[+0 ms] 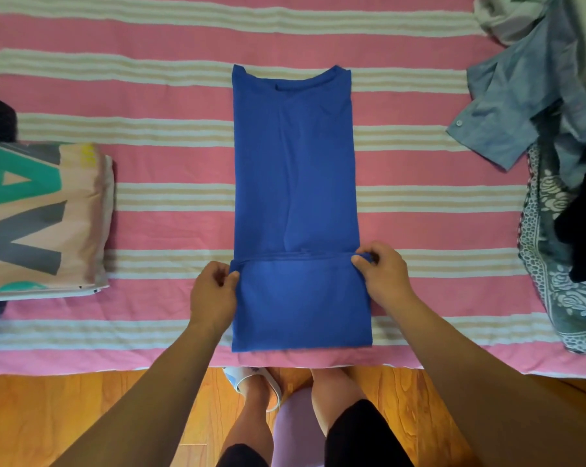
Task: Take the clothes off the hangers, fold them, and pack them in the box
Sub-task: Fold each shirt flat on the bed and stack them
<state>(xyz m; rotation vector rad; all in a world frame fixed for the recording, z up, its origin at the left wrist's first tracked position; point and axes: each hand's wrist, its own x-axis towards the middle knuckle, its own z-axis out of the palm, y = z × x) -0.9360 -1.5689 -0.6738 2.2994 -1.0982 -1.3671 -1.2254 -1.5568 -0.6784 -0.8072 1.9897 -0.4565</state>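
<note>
We are standing at the bed, its pink sheet crossed by cream stripes, and it carries everything ahead of our fingers. Straight out beyond them lies the blue T-shirt, already narrowed into a long strip with the sleeves tucked in, collar at the far end. Its near third is doubled up toward the collar, and the hem edge of that flap runs between our two hands. Well off past the right fingers sits a loose heap of clothes, a grey-blue shirt on top; well off past the left fingers lies a folded printed cloth. We see no box and no hangers.

The risk from here, as we judge it, is a crooked fold: if one hand carries its corner further than the other, the flap skews and the tucked sleeves slide out. The thin cloth may also sag in the middle and bunch into creases.

Both forearms reach forward from the near edge, wrists level, palms down. Our left hand curls its fingers and thumb round the left corner of the hem; our right hand pinches the right corner between thumb and fingers, which are closed tight on the cloth
</note>
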